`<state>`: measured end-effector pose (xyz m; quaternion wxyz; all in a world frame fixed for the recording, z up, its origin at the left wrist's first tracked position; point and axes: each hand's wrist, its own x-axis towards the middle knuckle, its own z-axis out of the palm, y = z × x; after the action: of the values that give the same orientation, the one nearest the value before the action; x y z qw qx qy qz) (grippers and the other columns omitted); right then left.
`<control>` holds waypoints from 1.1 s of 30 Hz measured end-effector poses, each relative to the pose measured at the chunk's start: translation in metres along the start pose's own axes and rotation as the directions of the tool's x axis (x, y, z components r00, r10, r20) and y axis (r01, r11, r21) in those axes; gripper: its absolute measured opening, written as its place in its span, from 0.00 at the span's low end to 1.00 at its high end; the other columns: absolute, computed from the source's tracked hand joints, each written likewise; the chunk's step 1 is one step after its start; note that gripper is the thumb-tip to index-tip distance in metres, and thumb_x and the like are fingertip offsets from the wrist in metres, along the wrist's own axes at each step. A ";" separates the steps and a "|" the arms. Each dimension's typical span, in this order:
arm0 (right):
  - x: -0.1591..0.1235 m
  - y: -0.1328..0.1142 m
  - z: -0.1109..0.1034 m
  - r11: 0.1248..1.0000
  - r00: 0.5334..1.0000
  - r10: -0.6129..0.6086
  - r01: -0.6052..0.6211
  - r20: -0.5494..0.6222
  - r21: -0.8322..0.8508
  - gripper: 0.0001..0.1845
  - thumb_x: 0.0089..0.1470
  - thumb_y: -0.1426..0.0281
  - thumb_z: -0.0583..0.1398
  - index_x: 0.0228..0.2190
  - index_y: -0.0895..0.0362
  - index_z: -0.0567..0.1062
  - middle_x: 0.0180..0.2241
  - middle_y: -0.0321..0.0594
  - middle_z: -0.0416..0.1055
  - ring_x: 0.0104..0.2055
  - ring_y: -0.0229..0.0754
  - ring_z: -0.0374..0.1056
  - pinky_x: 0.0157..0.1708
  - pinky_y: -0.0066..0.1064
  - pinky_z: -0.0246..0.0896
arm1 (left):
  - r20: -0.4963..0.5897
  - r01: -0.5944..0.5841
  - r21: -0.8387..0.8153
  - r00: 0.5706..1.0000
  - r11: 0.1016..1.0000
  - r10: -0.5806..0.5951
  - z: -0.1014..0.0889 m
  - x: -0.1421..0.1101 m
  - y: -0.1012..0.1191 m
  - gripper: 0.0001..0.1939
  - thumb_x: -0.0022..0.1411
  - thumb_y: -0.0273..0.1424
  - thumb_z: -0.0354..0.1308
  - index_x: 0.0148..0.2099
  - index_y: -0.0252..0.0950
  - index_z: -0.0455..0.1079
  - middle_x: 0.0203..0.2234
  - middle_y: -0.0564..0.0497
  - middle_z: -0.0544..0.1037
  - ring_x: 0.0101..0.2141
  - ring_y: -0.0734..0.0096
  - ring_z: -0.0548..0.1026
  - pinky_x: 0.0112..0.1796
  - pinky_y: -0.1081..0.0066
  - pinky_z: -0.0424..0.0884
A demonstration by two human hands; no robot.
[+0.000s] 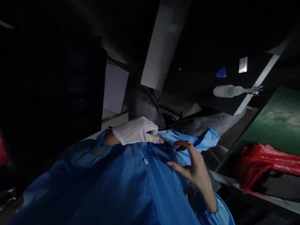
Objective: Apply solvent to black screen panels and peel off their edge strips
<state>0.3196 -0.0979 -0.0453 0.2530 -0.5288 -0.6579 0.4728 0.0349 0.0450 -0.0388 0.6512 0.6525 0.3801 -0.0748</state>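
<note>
My left hand (pixel 138 131) wears a white striped glove that leaves the thumb tip bare, with a pale wrap around the thumb. Its fingers curl in against the front of the blue coat (pixel 131 175) that I wear, and whatever they hold is hidden. My bare right hand (pixel 192 165) hovers over the coat's front, thumb and fingers apart with nothing seen between them. A white button (pixel 146 161) shows on the coat below my left hand. To the right of both hands, a loose corner of the coat (pixel 208 140) sticks out.
A dark table carries a white bottle with a nozzle (pixel 226 91), a blue piece (pixel 221 72) and a small shiny rectangle (pixel 243 64). At right, red plastic (pixel 264 159) lies on a green surface (pixel 281 125). A pale panel (pixel 114 87) stands at left.
</note>
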 end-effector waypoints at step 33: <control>-0.012 -0.006 0.028 0.980 0.946 -0.199 0.193 -0.257 -0.049 0.14 0.70 0.83 0.65 0.49 0.53 0.80 0.36 0.40 0.86 0.33 0.43 0.83 0.31 0.33 0.78 | -0.169 -0.458 0.512 0.776 0.727 0.608 0.037 -0.010 -0.009 0.26 0.87 0.31 0.58 0.29 0.37 0.66 0.21 0.56 0.73 0.22 0.73 0.70 0.30 0.68 0.64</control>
<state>0.2977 -0.1190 -0.0500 0.3768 -0.5210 -0.6738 0.3640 0.0377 0.0063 -0.0451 0.4063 0.8679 0.2477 0.1427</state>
